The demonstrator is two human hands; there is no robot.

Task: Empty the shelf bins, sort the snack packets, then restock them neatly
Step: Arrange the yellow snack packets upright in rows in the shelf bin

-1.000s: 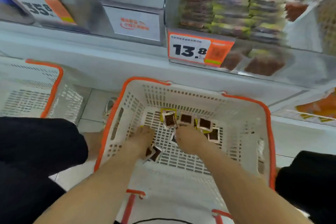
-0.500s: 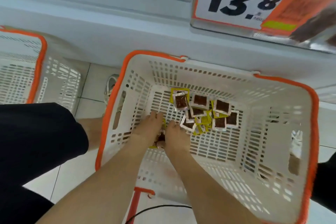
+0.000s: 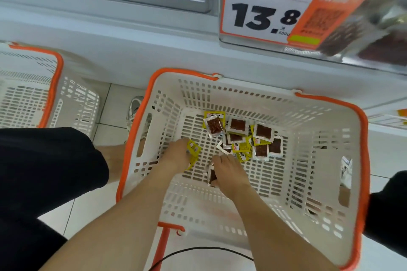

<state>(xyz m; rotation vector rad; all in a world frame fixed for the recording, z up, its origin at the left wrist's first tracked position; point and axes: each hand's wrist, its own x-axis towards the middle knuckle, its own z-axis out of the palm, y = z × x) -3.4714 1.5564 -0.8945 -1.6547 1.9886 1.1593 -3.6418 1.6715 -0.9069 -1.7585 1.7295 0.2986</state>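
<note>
Gripping small yellow plastic packets [image 3: 194, 149], the left hand [image 3: 176, 158] sits beside the right hand [image 3: 231, 174], whose fingers curl round a brown-windowed white packet [image 3: 211, 175]. These slippery packets may slide out and mix again with the loose snack pile [image 3: 242, 136] at one o'clock in the white slotted plastic basket [image 3: 167, 112].

Inside the basket [image 3: 189, 79], fingertips of the left hand [image 3: 176, 157] are lost under yellow packets [image 3: 193, 149], the right hand [image 3: 228, 172] hides most of the brown packet [image 3: 211, 175] it grips, a second basket [image 3: 57, 70] left of the basket is cut by the edge, and the shelf bin [image 3: 385, 35] above it is blurred.
</note>
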